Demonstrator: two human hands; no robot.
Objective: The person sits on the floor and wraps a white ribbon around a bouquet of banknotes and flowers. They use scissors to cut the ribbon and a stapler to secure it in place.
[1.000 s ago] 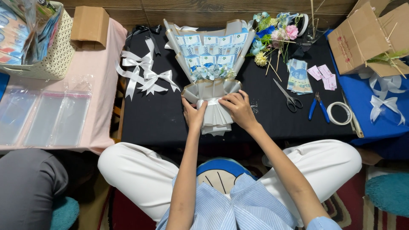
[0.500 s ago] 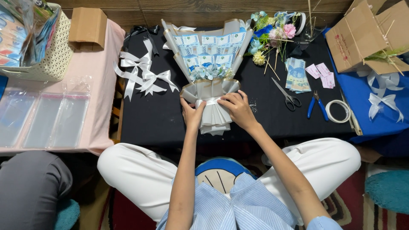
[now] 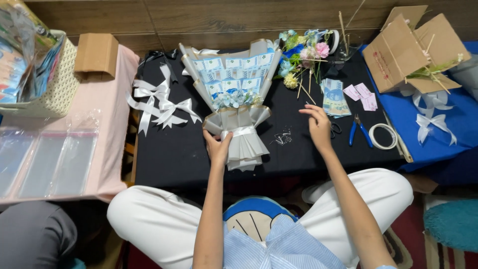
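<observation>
A bouquet [image 3: 233, 94] of folded blue banknotes in grey and cream wrapping lies on the black table [image 3: 174, 154], tied at the neck with a white ribbon. My left hand [image 3: 217, 148] grips the bouquet's neck on its left side. My right hand [image 3: 317, 125] hovers over the table to the right, fingers spread and holding nothing. It is close to scissors [image 3: 334, 128], partly hidden under it, and a stack of banknotes [image 3: 334, 97].
White ribbon bows [image 3: 159, 102] lie left of the bouquet. Artificial flowers [image 3: 301, 52], blue pliers [image 3: 359, 130], a tape roll [image 3: 383, 135] and pink slips [image 3: 363, 95] sit at the right. An open cardboard box [image 3: 411, 47] rests on blue cloth. Clear sleeves [image 3: 45, 157] lie on a pink surface.
My right hand has let go of the bouquet's neck and moved right toward the scissors. My left hand still holds the neck.
</observation>
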